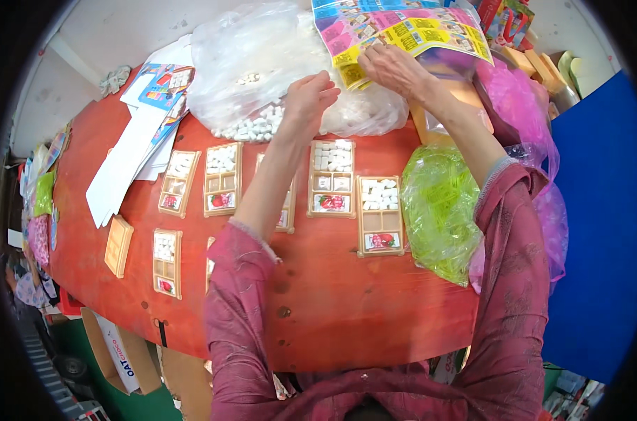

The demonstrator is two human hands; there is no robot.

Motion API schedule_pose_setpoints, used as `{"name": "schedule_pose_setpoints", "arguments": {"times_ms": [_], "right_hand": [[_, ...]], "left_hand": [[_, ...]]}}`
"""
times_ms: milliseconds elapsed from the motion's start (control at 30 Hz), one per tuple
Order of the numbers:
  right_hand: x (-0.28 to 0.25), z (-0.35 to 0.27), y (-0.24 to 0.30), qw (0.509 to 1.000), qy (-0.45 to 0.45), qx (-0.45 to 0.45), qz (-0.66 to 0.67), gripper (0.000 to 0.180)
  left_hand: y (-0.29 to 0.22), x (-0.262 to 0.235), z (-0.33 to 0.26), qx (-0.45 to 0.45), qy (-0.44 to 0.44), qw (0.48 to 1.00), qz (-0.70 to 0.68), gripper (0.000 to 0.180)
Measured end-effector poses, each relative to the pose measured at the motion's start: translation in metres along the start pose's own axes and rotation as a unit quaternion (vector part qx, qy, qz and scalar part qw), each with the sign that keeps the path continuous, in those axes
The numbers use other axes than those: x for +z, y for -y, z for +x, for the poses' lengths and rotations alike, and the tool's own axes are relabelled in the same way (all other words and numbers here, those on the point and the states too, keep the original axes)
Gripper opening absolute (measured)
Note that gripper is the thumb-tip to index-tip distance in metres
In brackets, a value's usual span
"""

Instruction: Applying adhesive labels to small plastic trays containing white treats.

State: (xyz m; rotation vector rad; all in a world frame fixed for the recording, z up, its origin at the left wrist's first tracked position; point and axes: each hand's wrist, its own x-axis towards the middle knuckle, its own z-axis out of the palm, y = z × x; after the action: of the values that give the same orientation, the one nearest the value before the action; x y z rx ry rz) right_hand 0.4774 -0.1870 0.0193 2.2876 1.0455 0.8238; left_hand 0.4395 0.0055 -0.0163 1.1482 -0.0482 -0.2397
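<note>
Toward the far edge of the red surface (360,302), the right hand (392,69) curls its bent fingers onto the yellow part of the printed sheets (434,36); whether they pinch the paper I cannot tell. The left hand (309,105) is half open and holds nothing visible, its fingers loosely bent, before a clear bag (238,59) of white pieces (257,126). Partitioned trays (381,222) stand nearer the near edge.
</note>
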Motion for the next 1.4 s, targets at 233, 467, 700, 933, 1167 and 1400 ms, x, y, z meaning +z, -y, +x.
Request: {"name": "schedule_pose_setpoints", "arguments": {"times_ms": [233, 467, 700, 933, 1167, 1400], "right_hand": [[-0.005, 0.001, -0.027, 0.955, -0.017, 0.198, 0.221, 0.013], [-0.009, 0.003, -0.039, 0.867, -0.041, 0.295, 0.399, 0.022], [-0.021, 0.003, -0.042, 0.829, -0.001, 0.327, 0.453, 0.024], [-0.041, 0.005, -0.051, 0.802, -0.057, 0.344, 0.485, 0.017], [-0.040, -0.005, -0.073, 0.822, -0.183, 0.380, 0.384, 0.014], [-0.099, -0.002, -0.065, 0.832, -0.305, 0.348, 0.306, 0.005]], "left_hand": [[0.022, 0.015, 0.029, -0.052, -0.089, 0.993, -0.058, 0.038], [0.011, 0.016, 0.031, -0.054, -0.122, 0.989, -0.067, 0.037], [0.015, 0.016, 0.037, -0.054, -0.083, 0.993, -0.066, 0.030], [0.024, 0.010, 0.057, -0.080, 0.017, 0.989, -0.121, 0.024], [-0.001, 0.023, 0.054, -0.050, -0.052, 0.995, -0.072, 0.016], [-0.002, 0.033, 0.060, -0.016, -0.094, 0.995, -0.036, 0.011]]}}
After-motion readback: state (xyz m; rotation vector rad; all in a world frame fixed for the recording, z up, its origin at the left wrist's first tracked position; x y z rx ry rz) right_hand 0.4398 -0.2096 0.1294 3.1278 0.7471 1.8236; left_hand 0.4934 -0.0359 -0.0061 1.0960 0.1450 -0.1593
